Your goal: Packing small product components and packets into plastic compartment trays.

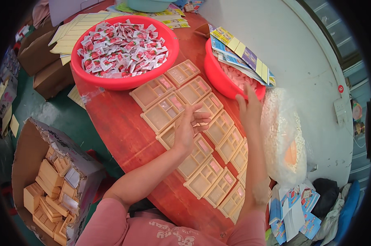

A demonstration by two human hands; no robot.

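Right hand [250, 108] at red bowl [217, 80]; perhaps touching

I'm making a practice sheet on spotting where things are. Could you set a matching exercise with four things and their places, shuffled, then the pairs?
Things:
1. Sachets
2. Trays
3. Left hand
4. Right hand

Places:
A. By the small basin
B. In rows on the red table
C. Above things set out on the table
D. Heaped in the large basin

Pairs: 1-D, 2-B, 3-C, 4-A
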